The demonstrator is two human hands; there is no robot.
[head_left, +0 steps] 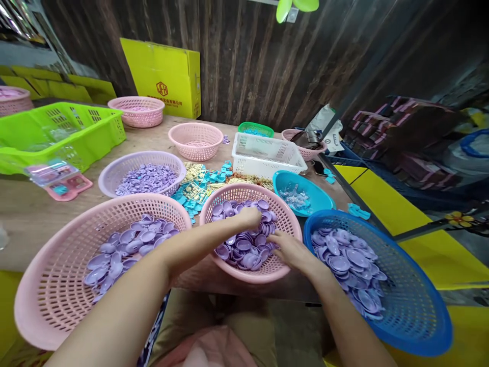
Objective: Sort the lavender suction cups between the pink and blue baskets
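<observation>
Near left, large pink basket; near right, blue basket; between them, middle basket. Purple pieces, heaped in all three. Right hand: at the right edge of the middle heap, fingers bent, hold unclear. Left hand: curled over the same heap, fingers hidden, hold cannot be told. Beyond, on the table: turquoise bowl, lilac basket, white basket. Farthest: yellow box.
</observation>
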